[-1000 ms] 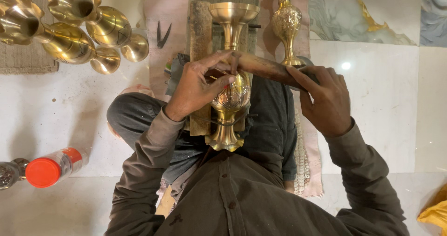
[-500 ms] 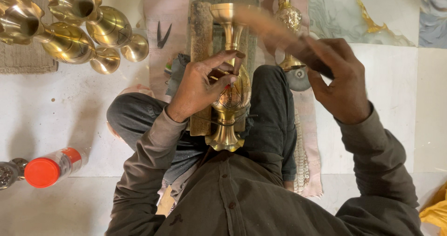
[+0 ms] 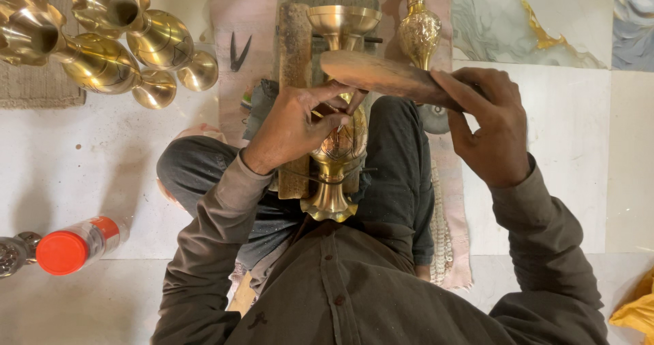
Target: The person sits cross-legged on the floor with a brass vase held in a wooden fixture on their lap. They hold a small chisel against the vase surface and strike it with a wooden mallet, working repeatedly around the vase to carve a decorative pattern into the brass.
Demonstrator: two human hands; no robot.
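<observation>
Gripping wooden mallet [image 3: 381, 76] right hand [image 3: 487, 130], left hand [image 3: 296, 123] perhaps pinching chisel on brass vase [image 3: 337, 147].

We note one package only: a small clear plastic bottle [image 3: 80, 241] lying on its side on the pale marble floor [image 3: 102, 161] at the lower left of the view. Its round cap [image 3: 61, 252] is bright orange-red and faces the camera; an orange-and-white label band [image 3: 103, 228] wraps the body. Its left edge lies just beside a dark metallic object [image 3: 15, 251]. We observe no signs or screens.
</observation>
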